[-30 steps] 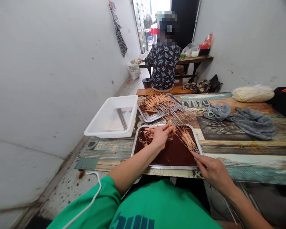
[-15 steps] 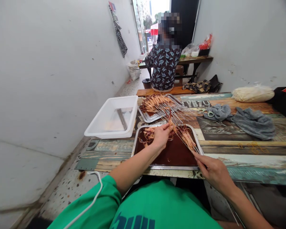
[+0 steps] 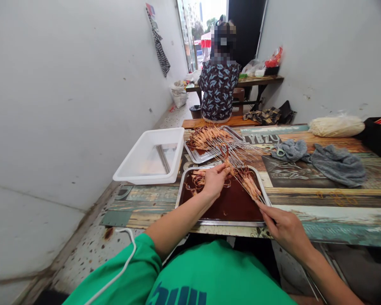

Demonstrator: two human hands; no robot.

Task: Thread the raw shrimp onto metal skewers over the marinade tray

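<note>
Over the metal tray (image 3: pixel 182 199) of dark red-brown liquid, my left hand (image 3: pixel 216 178) pinches an orange-pink piece that looks like squid (image 3: pixel 228 163), its dark thin ends curling upward. My right hand (image 3: pixel 281 222) is closed around thin metal skewers (image 3: pixel 238 180) at the tray's right edge; one runs up to the piece in my left fingers. Beside it, several skewered squid pieces (image 3: pixel 250 186) lie along the tray's right side. Loose squid pieces (image 3: pixel 198 177) sit in the liquid behind my left hand. The exact number of skewers in my right hand is hidden.
Behind the tray, a second tray (image 3: pixel 195 157) bears a pile of finished-looking skewers (image 3: pixel 211 137). A white plastic tub (image 3: pixel 146 163) stands left. Grey cloths (image 3: pixel 338 165), scissors (image 3: pixel 279 152) and a bagged pale bundle (image 3: pixel 336 126) lie right. A person (image 3: pixel 219 91) sits ahead, facing away.
Both my hands keep nearly the same place and grip. The dark tip of the held piece bends over slightly more. The person ahead has shifted their head and left arm a little.
</note>
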